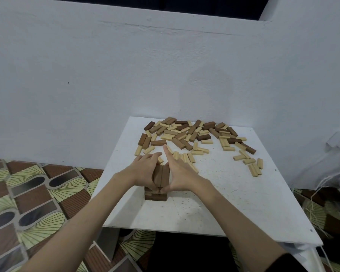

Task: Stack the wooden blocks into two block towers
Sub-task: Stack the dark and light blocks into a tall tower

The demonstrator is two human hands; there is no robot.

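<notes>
Squarely stacked — smooth brown blocks (161, 176).

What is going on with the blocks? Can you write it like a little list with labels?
tower: one dark brown tower near the table's front, low
left hand: flat against the tower's left side
right hand: flat against its right side
top layer: brown blocks squeezed between the hands
loose blocks: pale and brown pile farther back
second tower: none seen

Matt wooden blocks (192, 134), rough white wall (126, 75)
</notes>
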